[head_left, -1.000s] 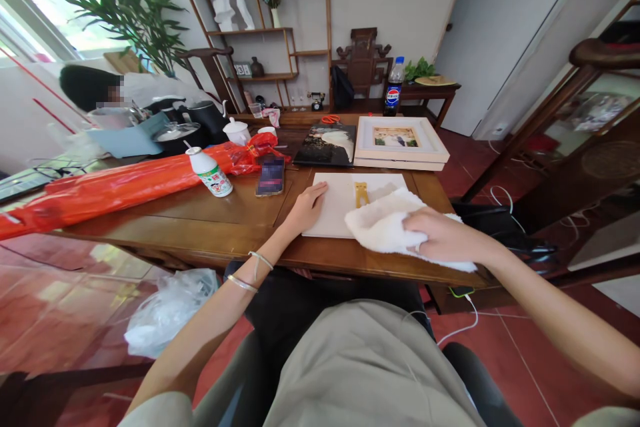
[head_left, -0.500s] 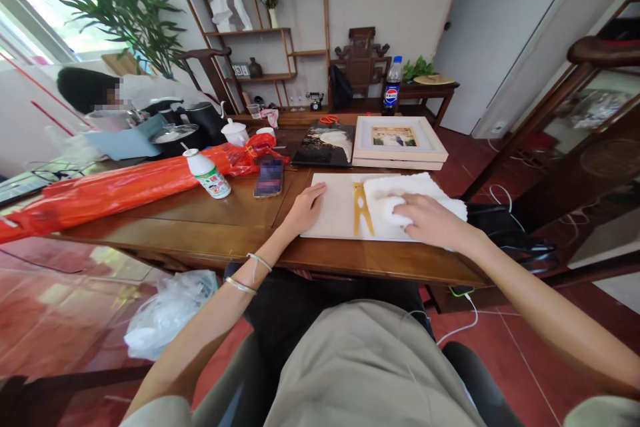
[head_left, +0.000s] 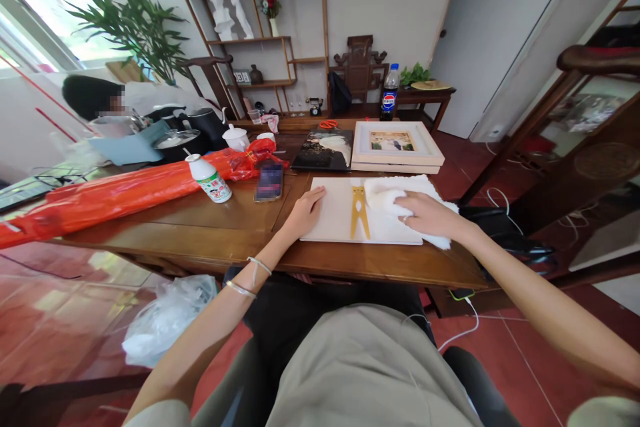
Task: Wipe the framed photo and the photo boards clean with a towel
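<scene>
A white flat board (head_left: 333, 220) lies on the wooden table in front of me, bearing a yellow long-legged cat figure (head_left: 359, 203). My left hand (head_left: 306, 210) rests on the board's left edge with its fingers stretched out. A fluffy white cloth (head_left: 435, 190) covers the board's upper right part and hangs past its right side. My right hand (head_left: 425, 213) is closed on a bunched fold of this cloth, just right of the cat figure. Part of the board under the cloth is hidden.
Behind the board are a white picture frame (head_left: 425, 140), a dark photo panel (head_left: 313, 153), orange scissors (head_left: 329, 124) and a cola bottle (head_left: 390, 93). To the left stand a phone (head_left: 269, 181), a white bottle (head_left: 213, 183) and a long red wrapped bundle (head_left: 125, 180). Another person (head_left: 93, 97) leans at far left.
The cloth in my right hand has bunched up and shifted away from the board's lower right, baring more white surface there. My left hand stays on the board's edge.
</scene>
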The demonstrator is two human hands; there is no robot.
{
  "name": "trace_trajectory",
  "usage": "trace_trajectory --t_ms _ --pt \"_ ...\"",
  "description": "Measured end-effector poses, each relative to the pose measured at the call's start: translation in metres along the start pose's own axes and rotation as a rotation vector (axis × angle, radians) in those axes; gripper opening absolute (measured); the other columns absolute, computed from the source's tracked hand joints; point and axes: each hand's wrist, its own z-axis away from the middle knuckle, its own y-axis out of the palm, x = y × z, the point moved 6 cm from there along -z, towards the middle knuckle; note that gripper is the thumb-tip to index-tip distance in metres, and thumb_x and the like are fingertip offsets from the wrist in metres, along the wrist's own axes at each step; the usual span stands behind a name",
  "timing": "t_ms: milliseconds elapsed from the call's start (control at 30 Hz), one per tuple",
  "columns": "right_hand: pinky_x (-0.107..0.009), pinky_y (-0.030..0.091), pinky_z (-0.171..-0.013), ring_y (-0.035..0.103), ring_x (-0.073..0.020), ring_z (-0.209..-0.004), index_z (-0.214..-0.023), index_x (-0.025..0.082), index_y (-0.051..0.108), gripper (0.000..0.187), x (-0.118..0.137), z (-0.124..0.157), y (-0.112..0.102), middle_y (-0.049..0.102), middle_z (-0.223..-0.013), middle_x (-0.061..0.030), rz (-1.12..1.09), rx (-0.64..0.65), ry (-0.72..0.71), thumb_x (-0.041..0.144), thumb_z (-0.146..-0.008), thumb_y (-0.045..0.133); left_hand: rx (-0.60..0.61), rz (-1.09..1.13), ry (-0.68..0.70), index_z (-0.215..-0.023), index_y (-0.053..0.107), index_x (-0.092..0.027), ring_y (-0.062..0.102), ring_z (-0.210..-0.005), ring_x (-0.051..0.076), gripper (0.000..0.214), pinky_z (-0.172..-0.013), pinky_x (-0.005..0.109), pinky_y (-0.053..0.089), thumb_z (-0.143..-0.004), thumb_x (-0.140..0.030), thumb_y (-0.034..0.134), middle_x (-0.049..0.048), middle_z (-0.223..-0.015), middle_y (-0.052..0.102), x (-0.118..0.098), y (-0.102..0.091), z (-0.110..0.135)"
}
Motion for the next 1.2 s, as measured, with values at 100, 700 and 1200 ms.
trace_trajectory --t_ms 100,700,1200 --pt "-0.032 0.040 -0.076 0.055 -0.0245 -0.089 -0.100 0.016 0.062 0.026 -0.011 -0.024 0.006 0.060 -0.092 -0.0104 0.056 -0.027 0.025 0.017 -0.081 0.044 0.006 -0.005 0.002 -0.118 0.061 -0.014 0.049 -0.126 0.021 0.039 -0.110 0.039 0.034 -0.088 -0.020 0.038 0.0092 -0.132 0.056 0.000 0.000 0.000" --pt "-0.035 0.044 -0.083 0.058 -0.0259 -0.100 -0.082 0.020 0.063 0.029 0.063 0.053 -0.015 0.063 -0.109 -0.0102 -0.092 0.153 -0.069 0.003 -0.065 0.044 0.011 -0.001 -0.006 -0.119 0.061 -0.013 0.047 -0.127 0.022 0.039 -0.111 0.039 0.034 -0.089 -0.020 0.037 0.0098 -0.133 0.055 0.001 0.002 0.000" --pt "-0.028 0.037 -0.065 0.059 -0.0239 -0.084 -0.089 0.015 0.064 0.027 -0.003 -0.094 -0.009 0.068 -0.098 -0.0121 -0.037 0.012 0.052 0.020 -0.078 0.040 0.002 -0.006 0.019 -0.121 0.060 -0.007 0.048 -0.126 0.022 0.040 -0.110 0.037 0.034 -0.089 -0.018 0.038 0.0138 -0.133 0.054 0.000 0.002 0.000"
